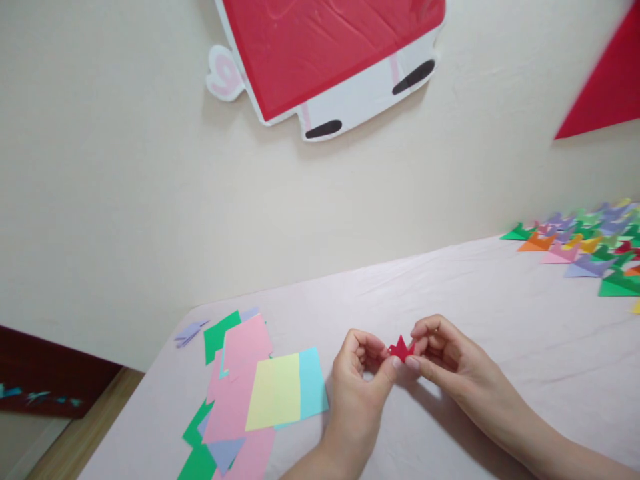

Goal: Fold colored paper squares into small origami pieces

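Observation:
A small red folded-paper piece (401, 348) with a pointed top is held between both hands, above the pale tablecloth. My left hand (361, 380) pinches its left side between thumb and fingers. On the other side, my right hand (450, 353) grips the right end the same way. Fingertips cover both ends of the piece, so its full shape is hidden. Closest to my left hand lie a light blue paper sheet (313, 383) and a yellow paper sheet (275, 393).
Pink sheets (235, 400) and green sheets (197, 463) lie in a loose pile at the left. Rows of folded paper figures (587, 265) stand at the right. Behind the table (350, 293) is a wall (300, 207) with a red-and-white cartoon decoration (345, 53).

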Demonstrator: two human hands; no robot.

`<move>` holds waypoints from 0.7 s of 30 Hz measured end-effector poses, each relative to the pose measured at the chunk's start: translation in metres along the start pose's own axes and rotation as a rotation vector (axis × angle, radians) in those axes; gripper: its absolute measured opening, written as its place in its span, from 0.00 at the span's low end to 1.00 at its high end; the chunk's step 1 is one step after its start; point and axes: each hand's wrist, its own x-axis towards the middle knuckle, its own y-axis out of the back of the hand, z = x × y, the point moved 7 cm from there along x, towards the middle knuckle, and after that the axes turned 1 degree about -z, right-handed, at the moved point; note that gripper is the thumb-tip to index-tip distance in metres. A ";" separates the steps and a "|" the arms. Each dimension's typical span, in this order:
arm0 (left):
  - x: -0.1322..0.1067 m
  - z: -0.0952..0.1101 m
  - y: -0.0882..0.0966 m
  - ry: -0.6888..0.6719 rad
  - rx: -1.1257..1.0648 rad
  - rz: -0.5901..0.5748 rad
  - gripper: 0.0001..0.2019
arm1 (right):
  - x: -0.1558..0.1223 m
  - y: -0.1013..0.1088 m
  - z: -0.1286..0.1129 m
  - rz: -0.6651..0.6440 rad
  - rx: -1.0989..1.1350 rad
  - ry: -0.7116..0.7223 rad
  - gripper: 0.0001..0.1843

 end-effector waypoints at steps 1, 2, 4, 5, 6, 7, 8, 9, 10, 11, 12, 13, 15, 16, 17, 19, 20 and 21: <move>0.000 0.000 0.000 -0.002 -0.004 0.001 0.10 | 0.000 -0.001 0.000 -0.006 0.003 -0.003 0.15; 0.000 -0.001 0.000 -0.003 -0.003 0.001 0.10 | 0.001 -0.001 0.001 -0.015 0.002 -0.007 0.16; 0.000 -0.002 0.000 -0.012 0.017 0.000 0.11 | 0.001 -0.003 0.001 -0.044 -0.016 -0.011 0.16; 0.000 -0.002 0.000 -0.017 0.039 -0.005 0.11 | 0.002 -0.004 0.001 -0.064 -0.037 -0.009 0.16; 0.000 -0.002 0.000 -0.023 0.068 -0.013 0.11 | 0.002 -0.005 0.001 -0.086 -0.066 -0.005 0.15; -0.001 -0.002 0.000 -0.027 0.100 -0.023 0.11 | 0.002 -0.006 0.001 -0.106 -0.098 0.000 0.14; -0.002 -0.002 0.000 -0.029 0.132 -0.033 0.12 | 0.002 -0.006 0.002 -0.120 -0.127 0.001 0.14; -0.002 -0.002 -0.001 -0.031 0.160 -0.040 0.12 | 0.002 -0.006 0.002 -0.128 -0.149 -0.002 0.13; -0.003 -0.001 -0.001 -0.031 0.181 -0.045 0.12 | 0.003 -0.006 0.003 -0.130 -0.160 -0.013 0.13; -0.003 -0.001 -0.001 -0.031 0.197 -0.048 0.12 | 0.003 -0.005 0.004 -0.126 -0.160 -0.027 0.13; -0.004 0.001 -0.001 -0.032 0.209 -0.055 0.12 | 0.003 -0.004 0.004 -0.118 -0.151 -0.041 0.14; -0.004 0.002 -0.002 -0.032 0.219 -0.065 0.12 | 0.003 -0.003 0.005 -0.110 -0.137 -0.054 0.14; -0.004 0.006 -0.006 -0.046 0.239 -0.116 0.11 | 0.003 -0.003 0.004 -0.110 -0.098 -0.068 0.14; -0.004 0.008 -0.008 -0.058 0.251 -0.151 0.08 | 0.004 -0.003 0.004 -0.111 -0.076 -0.071 0.14; -0.004 0.010 -0.011 -0.069 0.264 -0.184 0.05 | 0.004 -0.003 0.003 -0.112 -0.055 -0.074 0.14; -0.005 0.013 -0.014 -0.087 0.286 -0.223 0.04 | 0.004 -0.003 0.003 -0.109 -0.027 -0.079 0.14; -0.005 0.013 -0.014 -0.090 0.292 -0.226 0.06 | 0.004 -0.003 0.003 -0.108 -0.021 -0.079 0.14; -0.005 0.013 -0.013 -0.089 0.293 -0.220 0.08 | 0.004 -0.002 0.003 -0.108 -0.019 -0.076 0.14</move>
